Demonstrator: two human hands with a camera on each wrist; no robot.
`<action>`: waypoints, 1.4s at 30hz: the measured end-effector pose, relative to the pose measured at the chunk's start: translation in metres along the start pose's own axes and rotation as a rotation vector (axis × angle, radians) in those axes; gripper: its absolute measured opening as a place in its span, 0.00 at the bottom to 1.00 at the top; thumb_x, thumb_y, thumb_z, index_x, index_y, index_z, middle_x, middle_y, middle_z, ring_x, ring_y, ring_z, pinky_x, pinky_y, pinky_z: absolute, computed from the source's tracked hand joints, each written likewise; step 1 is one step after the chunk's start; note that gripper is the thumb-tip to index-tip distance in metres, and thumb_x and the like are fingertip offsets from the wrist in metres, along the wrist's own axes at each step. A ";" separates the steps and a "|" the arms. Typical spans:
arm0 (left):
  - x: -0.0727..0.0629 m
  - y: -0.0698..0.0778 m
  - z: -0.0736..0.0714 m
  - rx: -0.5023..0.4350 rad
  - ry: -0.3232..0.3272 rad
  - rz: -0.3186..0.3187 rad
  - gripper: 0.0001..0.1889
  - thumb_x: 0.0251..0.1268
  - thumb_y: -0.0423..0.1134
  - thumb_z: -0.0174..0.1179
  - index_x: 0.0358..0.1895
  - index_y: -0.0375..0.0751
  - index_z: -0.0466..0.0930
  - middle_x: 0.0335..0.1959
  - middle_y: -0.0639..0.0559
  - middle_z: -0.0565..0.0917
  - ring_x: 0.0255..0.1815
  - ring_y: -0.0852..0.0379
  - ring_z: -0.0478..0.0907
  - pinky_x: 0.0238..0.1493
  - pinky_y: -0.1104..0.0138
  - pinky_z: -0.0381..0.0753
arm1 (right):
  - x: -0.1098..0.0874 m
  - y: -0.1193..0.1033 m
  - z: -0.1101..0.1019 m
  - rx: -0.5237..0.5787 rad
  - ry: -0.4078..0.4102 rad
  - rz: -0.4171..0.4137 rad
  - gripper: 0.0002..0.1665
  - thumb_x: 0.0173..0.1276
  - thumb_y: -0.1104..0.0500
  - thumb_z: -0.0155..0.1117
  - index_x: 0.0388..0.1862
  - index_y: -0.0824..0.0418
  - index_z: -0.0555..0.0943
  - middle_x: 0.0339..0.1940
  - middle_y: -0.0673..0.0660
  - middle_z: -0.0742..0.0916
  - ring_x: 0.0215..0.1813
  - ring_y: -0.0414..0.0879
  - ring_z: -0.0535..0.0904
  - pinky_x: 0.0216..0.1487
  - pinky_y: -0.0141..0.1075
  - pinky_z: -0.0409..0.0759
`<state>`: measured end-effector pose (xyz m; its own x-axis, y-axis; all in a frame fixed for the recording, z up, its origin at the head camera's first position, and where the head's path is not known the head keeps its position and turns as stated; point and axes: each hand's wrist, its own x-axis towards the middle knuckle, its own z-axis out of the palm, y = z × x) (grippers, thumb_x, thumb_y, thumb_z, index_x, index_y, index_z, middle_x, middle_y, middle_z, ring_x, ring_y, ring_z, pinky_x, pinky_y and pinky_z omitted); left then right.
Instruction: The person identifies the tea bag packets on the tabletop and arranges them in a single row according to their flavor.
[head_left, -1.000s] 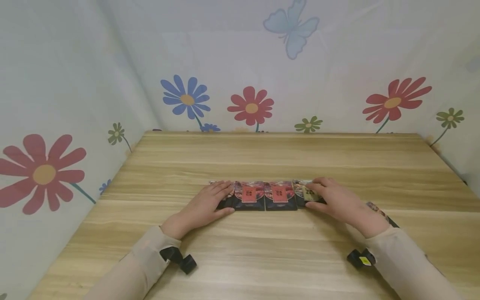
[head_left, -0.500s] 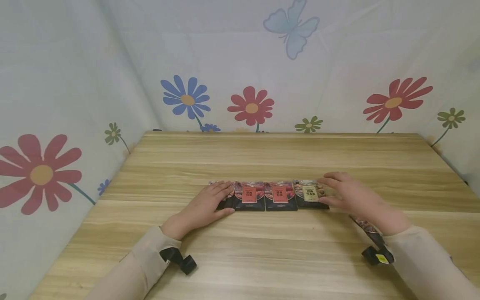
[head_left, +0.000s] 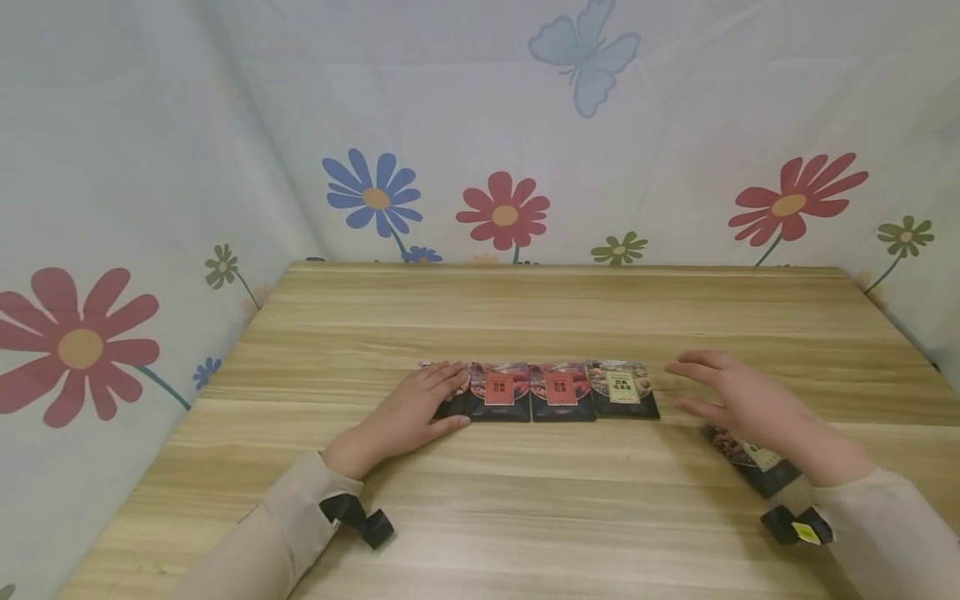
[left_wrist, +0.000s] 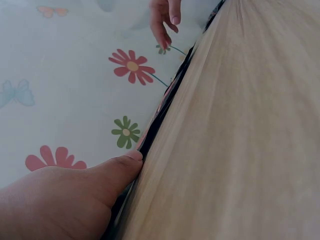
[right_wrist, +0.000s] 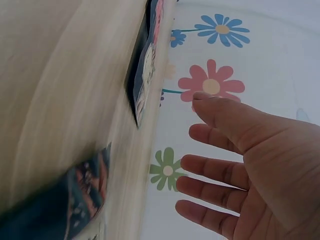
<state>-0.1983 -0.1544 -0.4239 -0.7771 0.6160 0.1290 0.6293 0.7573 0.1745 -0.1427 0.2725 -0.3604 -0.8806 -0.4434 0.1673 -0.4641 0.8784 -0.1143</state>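
Observation:
Flat, dark printed sachets lie side by side in a row on the wooden table. Two in the middle, a left red-labelled sachet (head_left: 498,392) and a right red-labelled sachet (head_left: 561,392), show fully. At the row's right end is a yellow-labelled sachet (head_left: 622,389). My left hand (head_left: 408,412) rests on the leftmost sachet (head_left: 452,406) with fingers extended, covering most of it. To the right of the row, my right hand (head_left: 738,404) is in the air, fingers spread and holding nothing. Below it lies a tilted loose sachet (head_left: 753,458), partly hidden by the hand.
The wooden table (head_left: 525,317) runs back to a white curtain (head_left: 450,100) printed with flowers and a butterfly. Black wrist cameras are strapped at both sleeves, the left wrist camera (head_left: 367,521) and the right wrist camera (head_left: 795,525).
My right hand has let go of the yellow-labelled sachet and moved right, towards the loose one, uncovering both. The left hand stays in place on the leftmost sachet.

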 end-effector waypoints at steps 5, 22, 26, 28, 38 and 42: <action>-0.001 0.001 -0.001 0.002 0.005 0.005 0.36 0.66 0.58 0.55 0.71 0.40 0.65 0.73 0.44 0.65 0.75 0.42 0.60 0.75 0.48 0.58 | -0.010 0.009 0.002 -0.013 0.025 -0.002 0.28 0.61 0.53 0.70 0.58 0.64 0.79 0.56 0.68 0.81 0.57 0.65 0.78 0.53 0.59 0.78; 0.000 -0.001 -0.002 -0.001 -0.001 0.008 0.36 0.67 0.58 0.55 0.71 0.40 0.64 0.74 0.44 0.64 0.75 0.43 0.59 0.76 0.49 0.56 | -0.046 0.039 0.011 -0.056 0.099 -0.081 0.27 0.49 0.53 0.77 0.49 0.61 0.84 0.48 0.63 0.85 0.49 0.60 0.82 0.43 0.54 0.82; 0.000 -0.001 -0.002 0.003 -0.003 0.016 0.36 0.67 0.58 0.55 0.71 0.39 0.63 0.74 0.43 0.64 0.75 0.43 0.59 0.76 0.49 0.56 | -0.051 0.041 0.011 -0.049 0.053 -0.075 0.26 0.51 0.52 0.76 0.49 0.61 0.84 0.49 0.63 0.85 0.48 0.59 0.82 0.41 0.51 0.83; 0.001 -0.001 -0.001 0.005 -0.005 0.019 0.36 0.67 0.58 0.55 0.72 0.39 0.63 0.74 0.43 0.64 0.75 0.43 0.59 0.76 0.49 0.56 | -0.054 0.043 0.011 -0.040 0.027 -0.065 0.27 0.52 0.52 0.76 0.50 0.61 0.84 0.50 0.63 0.85 0.48 0.59 0.83 0.40 0.51 0.83; 0.000 -0.002 0.001 0.007 0.001 0.019 0.36 0.67 0.58 0.55 0.71 0.39 0.63 0.73 0.43 0.64 0.75 0.43 0.59 0.76 0.49 0.56 | -0.065 0.048 0.017 -0.052 0.016 -0.085 0.29 0.49 0.48 0.77 0.50 0.57 0.84 0.51 0.58 0.86 0.50 0.59 0.82 0.44 0.54 0.82; 0.000 -0.002 0.000 0.006 0.010 0.021 0.36 0.66 0.58 0.55 0.71 0.39 0.64 0.73 0.43 0.65 0.75 0.43 0.60 0.76 0.49 0.57 | -0.068 0.050 0.018 -0.063 0.011 -0.100 0.32 0.47 0.44 0.78 0.51 0.55 0.84 0.53 0.57 0.86 0.51 0.57 0.82 0.45 0.53 0.82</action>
<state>-0.1996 -0.1552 -0.4246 -0.7635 0.6299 0.1422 0.6458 0.7453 0.1657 -0.1075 0.3431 -0.3950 -0.8288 -0.5280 0.1853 -0.5425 0.8394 -0.0346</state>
